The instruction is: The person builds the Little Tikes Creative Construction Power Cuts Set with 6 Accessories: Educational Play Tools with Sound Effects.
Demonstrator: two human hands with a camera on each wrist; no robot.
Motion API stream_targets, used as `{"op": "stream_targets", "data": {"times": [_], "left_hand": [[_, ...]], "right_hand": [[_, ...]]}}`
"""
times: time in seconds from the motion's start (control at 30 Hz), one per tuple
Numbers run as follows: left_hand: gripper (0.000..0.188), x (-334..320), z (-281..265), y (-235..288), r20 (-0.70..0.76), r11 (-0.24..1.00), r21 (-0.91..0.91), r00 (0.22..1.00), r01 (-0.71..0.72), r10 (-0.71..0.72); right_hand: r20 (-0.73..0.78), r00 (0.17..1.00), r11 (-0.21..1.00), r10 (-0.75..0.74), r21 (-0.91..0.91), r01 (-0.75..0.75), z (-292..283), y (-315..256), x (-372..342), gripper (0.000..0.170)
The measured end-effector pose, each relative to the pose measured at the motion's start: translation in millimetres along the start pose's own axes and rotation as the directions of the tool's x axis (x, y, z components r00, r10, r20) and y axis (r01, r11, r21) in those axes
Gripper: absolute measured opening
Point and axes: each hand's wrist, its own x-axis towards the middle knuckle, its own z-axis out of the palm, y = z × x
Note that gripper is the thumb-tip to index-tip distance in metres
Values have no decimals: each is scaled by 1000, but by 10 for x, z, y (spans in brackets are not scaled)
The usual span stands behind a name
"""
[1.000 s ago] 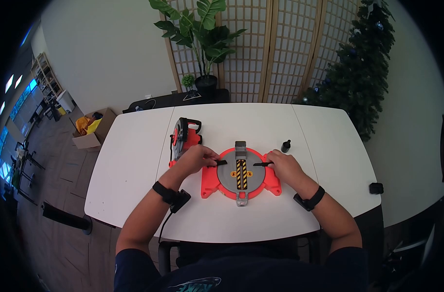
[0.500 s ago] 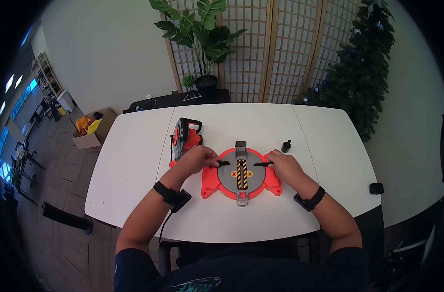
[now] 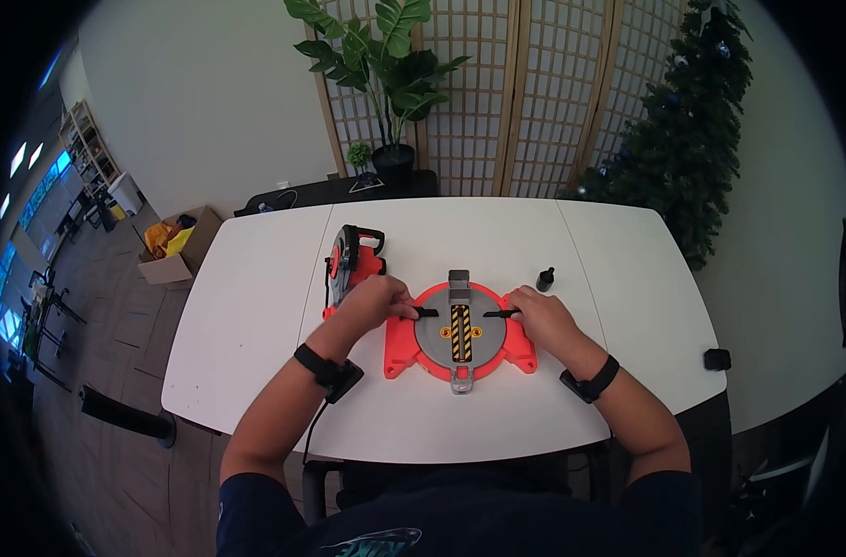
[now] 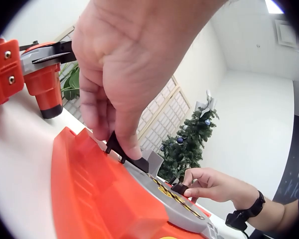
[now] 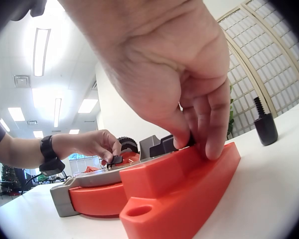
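An orange-red base [image 3: 400, 356] with a round grey turntable [image 3: 488, 336] and a yellow-black striped slot stands on the table in front of the person. My left hand [image 3: 374, 302] pinches a black plastic piece [image 4: 134, 160] between thumb and fingers, at the left edge of the turntable; short pegs show on its underside. Over the right edge, my right hand [image 3: 545, 316] pinches a similar black piece [image 5: 164, 146], its tip pointing inward over the grey disc. Fingertips cover the outer end of each piece.
A toy saw head [image 3: 356, 264] in orange, grey and black lies behind the left hand. A black threaded knob [image 5: 265, 130] stands upright behind the right hand. At the right edge of the white table [image 3: 246, 306] is a small black block [image 3: 717, 359].
The left hand's black piece has shifted slightly right, inward over the turntable, and sits more level. The right hand and its piece hold still.
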Motion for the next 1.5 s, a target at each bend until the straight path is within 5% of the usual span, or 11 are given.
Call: {"op": "stream_targets", "data": {"times": [0.87,1.03,1.5], "left_hand": [[23,-87,140,-183,-133,993,40,985,-108,113],[28,-54,193,-302,-155,968,95,957,-233,246],[27,-39,164,-232,-105,972,137,973,-191,206]], "right_hand": [[0,1000,1000,-5,1,5,21,22,17,11],[-2,1000,1000,3,-2,-3,18,1,16,10],[-1,1000,1000,20,15,-20,13,11,16,13]]}}
